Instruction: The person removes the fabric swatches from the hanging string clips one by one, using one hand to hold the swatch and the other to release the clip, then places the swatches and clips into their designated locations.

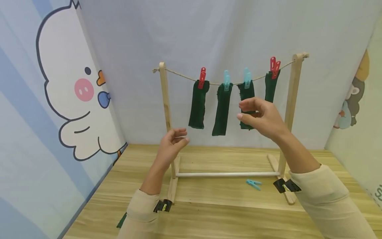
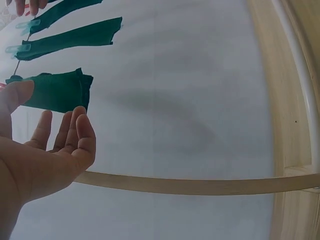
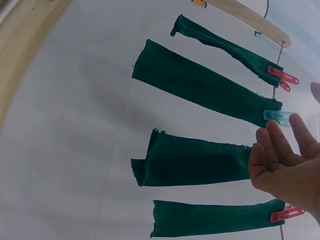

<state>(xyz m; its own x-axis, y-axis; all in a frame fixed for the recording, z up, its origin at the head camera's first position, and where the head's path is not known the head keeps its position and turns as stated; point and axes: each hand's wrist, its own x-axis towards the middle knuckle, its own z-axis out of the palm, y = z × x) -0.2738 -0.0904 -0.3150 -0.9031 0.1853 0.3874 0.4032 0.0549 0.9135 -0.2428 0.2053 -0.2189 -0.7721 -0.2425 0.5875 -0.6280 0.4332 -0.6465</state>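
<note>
Several dark green cloth strips hang from a thin rope (image 1: 182, 75) on a wooden stand. Red clothespins (image 1: 202, 78) clip the outer strips, while light blue clothespins (image 1: 226, 80) hold the middle two. My right hand (image 1: 265, 118) is raised in front of the second strip from the right (image 1: 246, 94) and partly covers it; thumb and fingers are apart with nothing between them. Whether it touches the cloth, I cannot tell. Beside the left post, lower than the leftmost strip (image 1: 197, 106), my left hand (image 1: 171, 146) has loosely bent fingers and holds nothing.
The stand has a left post (image 1: 165, 96), a right post (image 1: 293, 86) and a white bottom bar (image 1: 228, 174). A loose light blue clothespin (image 1: 253, 184) lies on the wooden table (image 1: 215, 212). Green cloth (image 1: 121, 220) shows by my left sleeve. A pale curtain (image 1: 125, 66) hangs behind.
</note>
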